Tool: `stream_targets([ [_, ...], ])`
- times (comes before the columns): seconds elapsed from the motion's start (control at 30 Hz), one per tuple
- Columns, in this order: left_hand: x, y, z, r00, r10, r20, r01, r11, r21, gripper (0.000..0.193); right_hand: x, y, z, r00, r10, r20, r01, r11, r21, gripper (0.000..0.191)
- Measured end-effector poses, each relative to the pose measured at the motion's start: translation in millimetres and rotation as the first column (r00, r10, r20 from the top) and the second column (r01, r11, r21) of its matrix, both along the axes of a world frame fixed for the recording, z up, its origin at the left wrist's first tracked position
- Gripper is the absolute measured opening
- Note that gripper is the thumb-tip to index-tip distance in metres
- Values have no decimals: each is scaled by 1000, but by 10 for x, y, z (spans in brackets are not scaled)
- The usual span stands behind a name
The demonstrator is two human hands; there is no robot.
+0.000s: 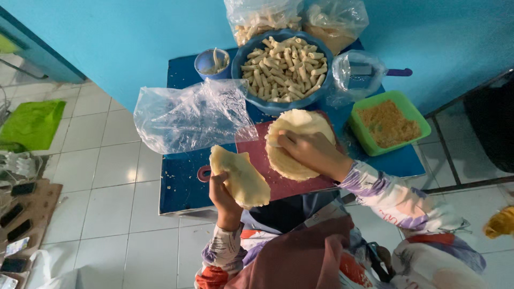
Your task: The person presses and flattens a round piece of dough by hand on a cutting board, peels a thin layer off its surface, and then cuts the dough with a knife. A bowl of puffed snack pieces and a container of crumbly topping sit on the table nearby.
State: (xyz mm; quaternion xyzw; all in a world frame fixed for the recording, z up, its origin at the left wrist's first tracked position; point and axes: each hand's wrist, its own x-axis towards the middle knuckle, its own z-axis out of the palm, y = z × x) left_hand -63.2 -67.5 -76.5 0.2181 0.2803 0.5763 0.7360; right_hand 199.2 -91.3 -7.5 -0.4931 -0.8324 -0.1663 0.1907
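Left to right on the blue counter [184,182]: a crumpled clear plastic bag [190,115] lies at the left. The left hand [224,195] grasps a pale folded wrapper [239,176], lifted over the near edge of the red cutting board [262,160]. The right hand [310,152] rests flat, fingers spread, on a stack of round wrappers [292,142] on the board. Far centre, a blue bowl [284,69] holds finished rolls. At right, a green container [388,126] holds brown crumbs.
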Motion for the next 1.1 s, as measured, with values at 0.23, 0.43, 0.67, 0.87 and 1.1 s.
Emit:
stream_targets([
  [0.23, -46, 220, 0, 992, -128, -13, 129, 989, 72, 55, 2, -96, 111, 989, -2, -145, -1, 1000, -20, 27],
  [0.43, 83, 246, 78, 978, -209, -17, 207, 948, 241, 55, 23, -244, 310, 940, -31, -340, -56, 969, -242, 27],
  [0.67, 488, 94, 208, 949, -134, -284, 245, 882, 402, 40, 69, -184, 603, 841, 80, -535, -243, 939, -243, 16],
  [0.87, 778, 41, 315, 962, -81, -262, 193, 878, 438, 29, -32, -166, 795, 781, 204, -590, -431, 860, -274, 36],
  [1.1, 799, -87, 414, 978, -100, -185, 165, 910, 381, 23, 10, -173, 803, 801, 210, -560, -393, 891, -227, 36],
])
